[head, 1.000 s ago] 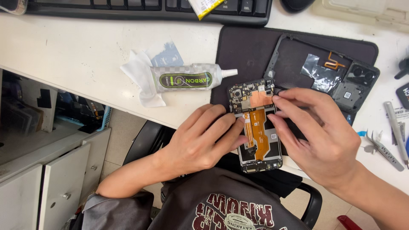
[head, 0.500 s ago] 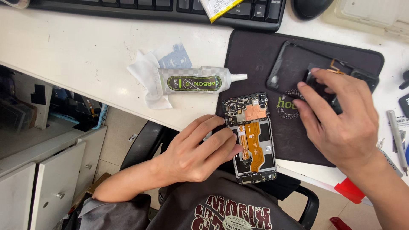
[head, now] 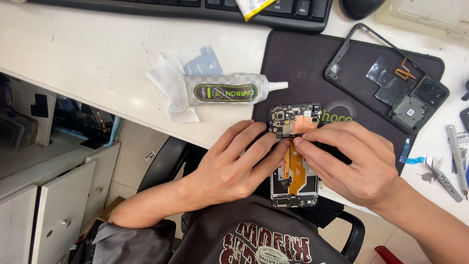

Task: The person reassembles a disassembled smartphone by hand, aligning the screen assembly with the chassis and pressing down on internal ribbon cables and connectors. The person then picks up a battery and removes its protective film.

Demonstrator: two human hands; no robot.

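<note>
An opened phone lies face down at the near edge of a dark work mat, its circuit board and orange flex cable exposed. My left hand rests against the phone's left side, fingertips touching the board beside the flex cable. My right hand comes in from the right, with thumb and forefinger pinched together on the top of the orange flex cable near the copper-coloured shield. Both sets of fingertips meet over the phone's upper middle. Whether a small part sits between my right fingers is hidden.
A grey glue tube lies on white tissue left of the mat. The phone's black back frame lies at the mat's far right. A black keyboard runs along the back. Tweezers and small tools lie at the right. Cabinets stand below left.
My right hand moved from the black back frame at the right of the mat back onto the opened phone. My left hand stays at the phone's left side.
</note>
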